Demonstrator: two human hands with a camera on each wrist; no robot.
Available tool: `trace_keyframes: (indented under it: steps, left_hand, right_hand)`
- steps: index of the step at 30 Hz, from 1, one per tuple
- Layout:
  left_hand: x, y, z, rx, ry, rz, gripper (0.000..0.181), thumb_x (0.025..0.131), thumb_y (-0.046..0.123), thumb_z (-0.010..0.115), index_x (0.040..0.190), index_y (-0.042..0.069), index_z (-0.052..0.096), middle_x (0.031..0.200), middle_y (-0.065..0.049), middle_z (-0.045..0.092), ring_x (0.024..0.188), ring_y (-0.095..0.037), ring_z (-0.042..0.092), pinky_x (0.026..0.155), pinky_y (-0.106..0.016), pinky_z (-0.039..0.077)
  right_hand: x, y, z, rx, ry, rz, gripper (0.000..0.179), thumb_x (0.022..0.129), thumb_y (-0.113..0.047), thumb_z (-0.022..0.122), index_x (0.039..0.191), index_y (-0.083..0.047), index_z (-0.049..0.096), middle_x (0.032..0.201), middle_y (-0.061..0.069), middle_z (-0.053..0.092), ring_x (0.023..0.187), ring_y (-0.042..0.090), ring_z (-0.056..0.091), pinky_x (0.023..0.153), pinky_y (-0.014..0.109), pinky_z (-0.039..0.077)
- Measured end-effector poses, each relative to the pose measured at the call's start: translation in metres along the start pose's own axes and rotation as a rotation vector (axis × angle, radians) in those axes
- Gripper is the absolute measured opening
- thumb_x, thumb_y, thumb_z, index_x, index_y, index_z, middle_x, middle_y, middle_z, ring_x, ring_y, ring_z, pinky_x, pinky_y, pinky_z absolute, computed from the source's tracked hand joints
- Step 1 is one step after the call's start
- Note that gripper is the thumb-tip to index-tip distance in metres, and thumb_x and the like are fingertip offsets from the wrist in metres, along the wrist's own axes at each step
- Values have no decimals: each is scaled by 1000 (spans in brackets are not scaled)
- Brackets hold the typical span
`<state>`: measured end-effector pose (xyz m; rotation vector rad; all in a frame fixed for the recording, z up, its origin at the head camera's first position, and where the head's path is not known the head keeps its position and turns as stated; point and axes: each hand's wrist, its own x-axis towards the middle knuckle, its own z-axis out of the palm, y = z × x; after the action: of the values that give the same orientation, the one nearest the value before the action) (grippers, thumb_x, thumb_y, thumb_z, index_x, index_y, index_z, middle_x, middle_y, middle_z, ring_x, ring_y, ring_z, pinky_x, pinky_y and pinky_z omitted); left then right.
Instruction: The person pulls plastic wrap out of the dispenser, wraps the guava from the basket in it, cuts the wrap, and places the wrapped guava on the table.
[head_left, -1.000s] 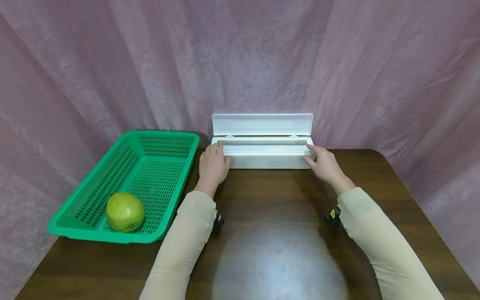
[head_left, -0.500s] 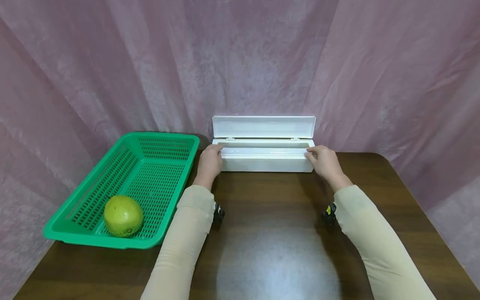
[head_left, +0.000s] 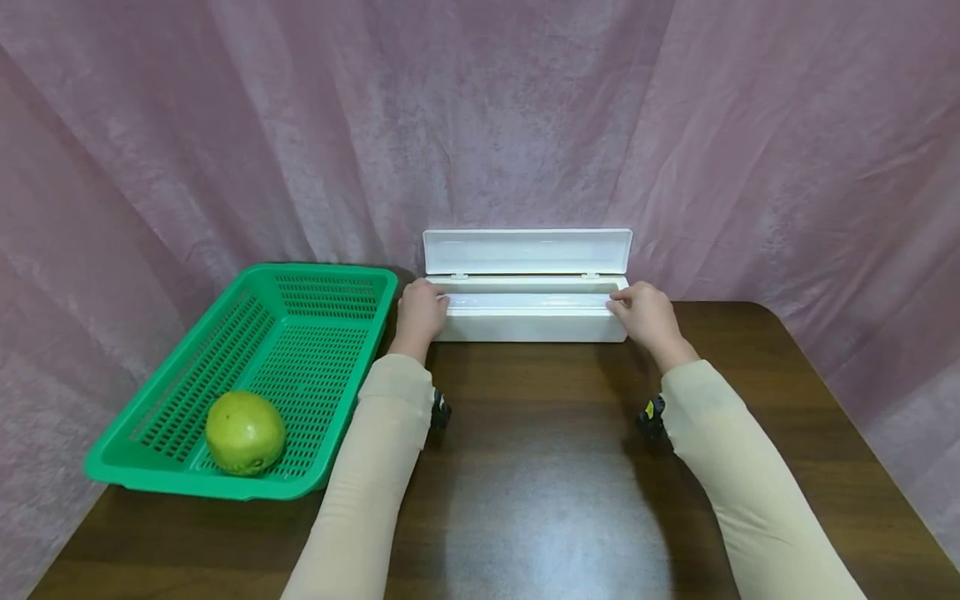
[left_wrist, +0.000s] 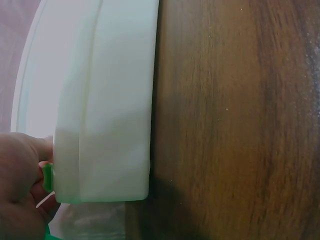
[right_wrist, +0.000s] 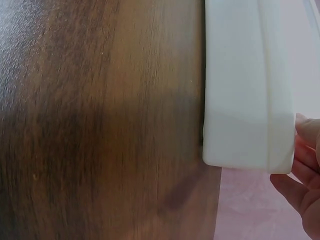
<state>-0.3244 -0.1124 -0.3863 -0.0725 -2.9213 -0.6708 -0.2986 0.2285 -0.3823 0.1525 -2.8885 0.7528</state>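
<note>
A long white box [head_left: 528, 327], like a cling wrap dispenser, stands at the back of the table with its hinged lid [head_left: 528, 251] raised. A shiny pale strip [head_left: 525, 301] runs along its opening. At its left end my left hand [head_left: 421, 313] grips the corner; the thumb lies along the top edge and the other fingers are partly hidden behind the end in the left wrist view. My right hand [head_left: 648, 318] grips the opposite end, thumb over the upper edge, with fingers beyond the end wall in the right wrist view.
To the left, a green plastic basket [head_left: 352, 392] holds a round yellow-green fruit [head_left: 245, 433], like a pomelo. A pink curtain [head_left: 525, 108] hangs right behind the box. The brown wooden table [head_left: 540, 450] stretches in front, its right edge sloping away.
My left hand has drawn back from over the box's front to its left end, fingers curling in. The right hand's thumb and fingers have come closer together. The box stays in place.
</note>
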Motion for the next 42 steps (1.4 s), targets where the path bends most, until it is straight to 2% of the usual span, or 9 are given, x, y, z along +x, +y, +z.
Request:
trace_keyframes:
  steps: [2,5,10,25,34,39,42]
  left_hand:
    - [0,2,-1,10,-4,-20,27,97,19,51,116,10,68,118,-13,58,114,-32,49,98,-46,41]
    - [-1,4,-2,22,21,-24,25,97,19,51,109,11,71,113,-12,59,109,-31,50,94,-45,42]
    - [-1,3,3,42,53,-16,24,97,18,51,109,9,70,110,-11,62,106,-31,52,93,-46,43]
    - [-1,1,7,70,55,13,20,98,17,49,104,5,63,107,-11,60,105,-30,50,92,-44,43]
    - [-1,-1,2,64,44,26,19,98,15,46,102,3,59,105,-13,60,105,-31,52,94,-44,43]
    - [-3,-2,-1,51,18,15,19,99,18,43,101,5,57,102,-11,58,98,-29,56,87,-43,47]
    - [-5,-2,-2,26,23,18,19,99,20,43,101,7,57,99,-10,60,93,-28,58,86,-43,47]
  right_hand:
    - [1,-1,1,-6,9,-2,30,96,-19,54,114,2,66,111,24,58,103,39,55,89,51,43]
    - [3,2,4,-24,47,-11,28,95,-17,52,108,2,68,108,22,59,101,38,56,88,51,44]
    - [4,4,8,-63,101,-11,26,95,-17,51,103,1,69,104,20,61,98,39,58,86,51,44]
    - [0,6,7,-40,114,-4,30,96,-19,51,107,5,66,105,23,60,99,40,57,88,53,42]
    - [-1,7,2,37,97,-29,32,97,-21,50,107,6,63,107,24,60,99,38,55,90,52,41]
    - [-2,10,-1,86,82,-65,29,98,-18,51,103,7,63,104,24,60,95,37,54,86,50,42]
    - [-3,12,-3,99,76,-74,28,98,-17,50,102,8,62,102,25,59,93,36,54,85,49,43]
